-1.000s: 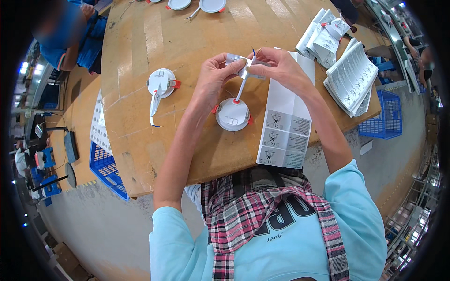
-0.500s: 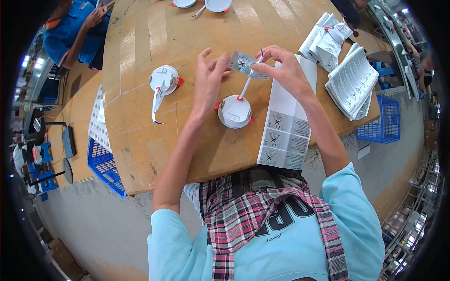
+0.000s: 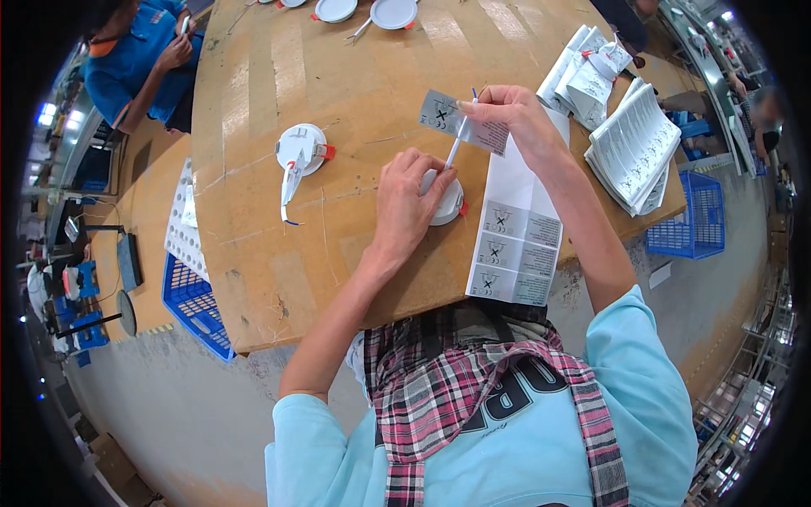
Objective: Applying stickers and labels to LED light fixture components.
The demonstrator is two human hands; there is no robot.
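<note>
My right hand (image 3: pixel 522 127) pinches a printed silver-grey sticker (image 3: pixel 441 110) against the upper part of a white cable (image 3: pixel 457 145). The sticker lies across the cable and stretches out to both sides, unfolded. The cable rises from a round white downlight (image 3: pixel 446 208) with red clips, lying on the table. My left hand (image 3: pixel 407 201) is closed at the foot of the cable, fingertips against the downlight and partly covering it. Beneath my right forearm lies a long white sheet of stickers (image 3: pixel 518 253), printed ones at its near end and bare backing farther up.
A second downlight (image 3: pixel 302 139), a sticker folded round its cable, lies to the left on the wooden table (image 3: pixel 279 279). Paper stacks (image 3: pixel 632 152) sit at the right. More downlights (image 3: pixel 394 12) are at the far edge. Blue crates (image 3: pixel 688 215) stand beyond the table; a co-worker (image 3: pixel 139 68) is far left.
My left hand has left the sticker's side and come down to the cable's foot at the downlight. My right hand still holds sticker and cable, shifted slightly right; the downlight moved right too.
</note>
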